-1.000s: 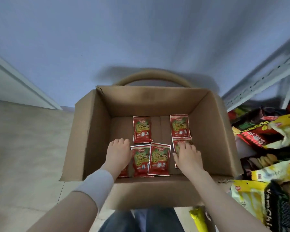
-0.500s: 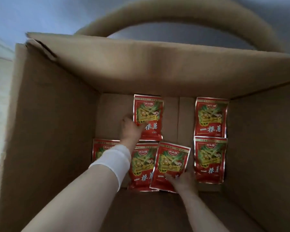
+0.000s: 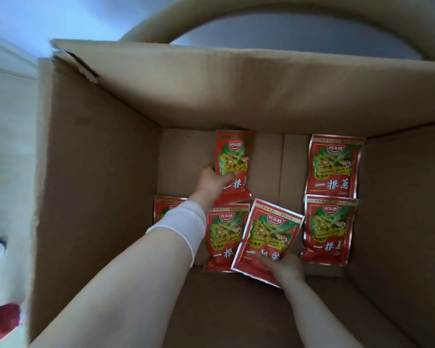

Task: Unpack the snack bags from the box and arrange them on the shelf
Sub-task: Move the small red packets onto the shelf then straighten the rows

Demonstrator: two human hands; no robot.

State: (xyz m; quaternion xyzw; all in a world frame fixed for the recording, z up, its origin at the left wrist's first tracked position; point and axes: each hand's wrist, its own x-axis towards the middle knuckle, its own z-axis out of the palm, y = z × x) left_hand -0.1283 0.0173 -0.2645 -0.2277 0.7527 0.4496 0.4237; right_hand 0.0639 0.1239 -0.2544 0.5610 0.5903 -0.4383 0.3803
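I look down into an open cardboard box [image 3: 98, 187]. Several red snack bags with green pictures lie on its floor. My left hand [image 3: 212, 180] grips the far middle bag [image 3: 234, 162] by its lower left part and tilts it up. My right hand [image 3: 284, 268] pinches the lower edge of the near middle bag [image 3: 268, 236], which is lifted and slanted over its neighbour [image 3: 221, 237]. Two bags lie flat at the right, one far [image 3: 333, 167] and one near [image 3: 328, 228]. Another bag [image 3: 165, 208] is mostly hidden behind my left wrist.
The box walls rise high on all sides around my arms. A curved tan chair back [image 3: 261, 11] arches behind the box. Pale floor [image 3: 8, 146] shows at the left, with something red [image 3: 0, 320] at the lower left corner.
My head has come down close over the box. My left hand moved to the far middle bag and took hold of it. My right hand shifted to the near middle bag and lifted its edge.
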